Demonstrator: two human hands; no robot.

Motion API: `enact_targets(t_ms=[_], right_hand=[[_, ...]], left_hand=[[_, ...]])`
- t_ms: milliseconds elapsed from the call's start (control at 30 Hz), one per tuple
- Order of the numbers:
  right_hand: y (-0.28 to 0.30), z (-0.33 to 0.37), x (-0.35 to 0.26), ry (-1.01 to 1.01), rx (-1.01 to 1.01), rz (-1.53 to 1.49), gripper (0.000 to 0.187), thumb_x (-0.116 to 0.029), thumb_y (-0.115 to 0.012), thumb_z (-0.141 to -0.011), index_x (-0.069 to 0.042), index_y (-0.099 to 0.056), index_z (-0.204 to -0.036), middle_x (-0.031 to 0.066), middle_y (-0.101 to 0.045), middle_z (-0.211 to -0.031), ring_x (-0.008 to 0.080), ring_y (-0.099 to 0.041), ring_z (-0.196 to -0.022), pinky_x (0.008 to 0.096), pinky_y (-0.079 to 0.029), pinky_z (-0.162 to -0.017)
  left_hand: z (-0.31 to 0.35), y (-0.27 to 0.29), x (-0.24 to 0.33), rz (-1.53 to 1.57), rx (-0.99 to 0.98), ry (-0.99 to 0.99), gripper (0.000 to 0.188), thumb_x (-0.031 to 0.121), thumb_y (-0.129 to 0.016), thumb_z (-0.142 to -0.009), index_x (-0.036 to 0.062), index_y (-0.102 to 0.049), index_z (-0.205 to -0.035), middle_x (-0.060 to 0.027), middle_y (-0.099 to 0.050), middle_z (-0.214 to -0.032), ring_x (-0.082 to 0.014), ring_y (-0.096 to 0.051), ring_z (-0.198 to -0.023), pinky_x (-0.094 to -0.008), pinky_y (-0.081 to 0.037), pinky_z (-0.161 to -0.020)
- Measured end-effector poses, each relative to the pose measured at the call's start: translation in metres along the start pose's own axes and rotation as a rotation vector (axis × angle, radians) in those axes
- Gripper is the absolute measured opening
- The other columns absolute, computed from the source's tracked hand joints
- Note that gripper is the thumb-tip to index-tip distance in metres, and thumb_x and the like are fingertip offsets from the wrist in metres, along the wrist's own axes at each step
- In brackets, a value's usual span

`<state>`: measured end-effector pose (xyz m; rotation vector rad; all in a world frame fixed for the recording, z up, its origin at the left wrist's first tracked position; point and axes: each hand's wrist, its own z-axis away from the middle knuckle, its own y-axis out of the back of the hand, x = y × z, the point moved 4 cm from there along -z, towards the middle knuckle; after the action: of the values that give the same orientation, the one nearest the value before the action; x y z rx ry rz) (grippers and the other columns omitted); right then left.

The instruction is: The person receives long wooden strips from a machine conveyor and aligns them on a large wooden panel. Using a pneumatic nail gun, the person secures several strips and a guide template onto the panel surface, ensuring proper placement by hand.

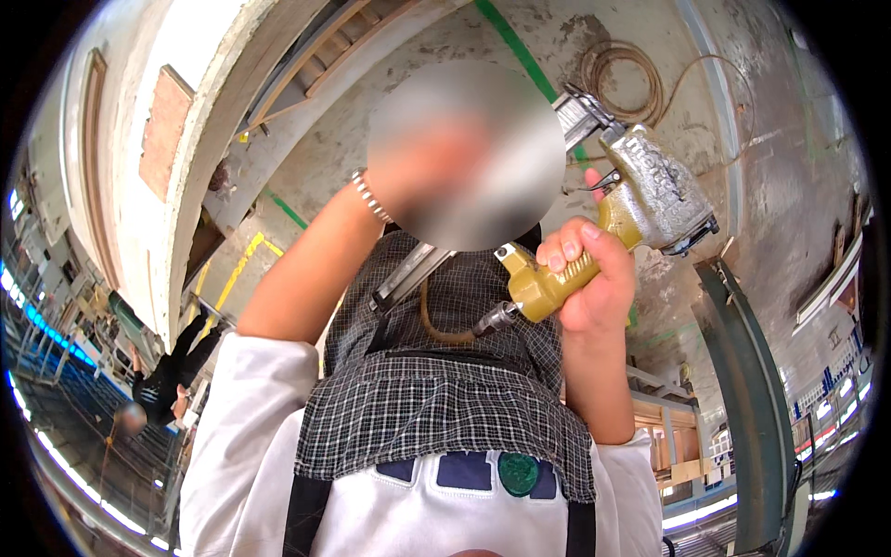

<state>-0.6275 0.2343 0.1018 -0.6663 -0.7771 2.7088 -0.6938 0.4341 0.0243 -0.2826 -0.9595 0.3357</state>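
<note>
Nail gun (620, 221), yellow body with a scuffed silver head, is up in the right hand (601, 283), in front of the wearer's apron (445, 408) and above the floor (371, 102). Right hand is wrapped round the yellow grip, fingers curled, one fingertip showing by the trigger (609, 179). Head of the tool sits beyond the right hand, farther from the body and slightly to its right. Air fitting (497, 317) at the grip's lower end, left of the right wrist; brown hose (441, 334) runs from it, curving across the apron below both hands.

Left hand (432, 172) is raised left of the tool, under a round blur; cannot tell if its fingers are spread, closed or holding something. Beaded bracelet (373, 197) on the left wrist. Metal rail (413, 277) shows just below the left hand, probably part of the tool, but the blur hides the join.

Hose coil (620, 84) on the floor beyond the right hand. Dark green beam (754, 390) right of that hand. Thick pale panel (209, 121) left of the left hand. Co-worker (162, 385) well apart, past the left elbow.
</note>
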Motion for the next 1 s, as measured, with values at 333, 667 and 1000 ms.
enact_targets(t_ms=[333, 667, 1000], right_hand=[[-0.008, -0.020, -0.014, -0.043, 0.018, -0.025, 0.054, -0.008, -0.052, -0.090, -0.007, -0.037, -0.142, 0.0044, -0.050, -0.069, 0.0175, -0.050, -0.063, 0.0360, -0.046, -0.067], [-0.025, -0.019, 0.010, -0.134, -0.030, -0.058, 0.058, -0.008, -0.053, -0.089, -0.006, -0.035, -0.144, 0.0054, -0.051, -0.069, 0.0186, -0.051, -0.063, 0.0355, -0.046, -0.066], [-0.048, -0.042, 0.038, -0.181, -0.165, -0.005, 0.060, -0.019, -0.048, -0.087, -0.005, -0.036, -0.144, 0.0030, -0.049, -0.067, 0.0186, -0.050, -0.061, 0.0374, -0.044, -0.070]], left_hand=[[0.177, -0.003, -0.071, 0.123, -0.141, 0.290, 0.084, 0.071, -0.036, -0.093, 0.0023, -0.041, -0.141, -0.0132, -0.062, -0.112, -0.0194, -0.061, -0.104, -0.0343, -0.050, -0.088], [0.103, -0.024, -0.045, 0.665, 0.562, -0.072, 0.093, 0.076, -0.020, -0.091, 0.0031, -0.032, -0.147, -0.0166, -0.049, -0.137, -0.0288, -0.050, -0.124, -0.0429, -0.040, -0.107], [0.070, 0.026, -0.010, 0.134, 0.515, -0.338, 0.097, 0.074, -0.015, -0.093, -0.0076, -0.053, -0.128, -0.0211, -0.055, -0.133, -0.0281, -0.052, -0.124, -0.0404, -0.039, -0.108]])
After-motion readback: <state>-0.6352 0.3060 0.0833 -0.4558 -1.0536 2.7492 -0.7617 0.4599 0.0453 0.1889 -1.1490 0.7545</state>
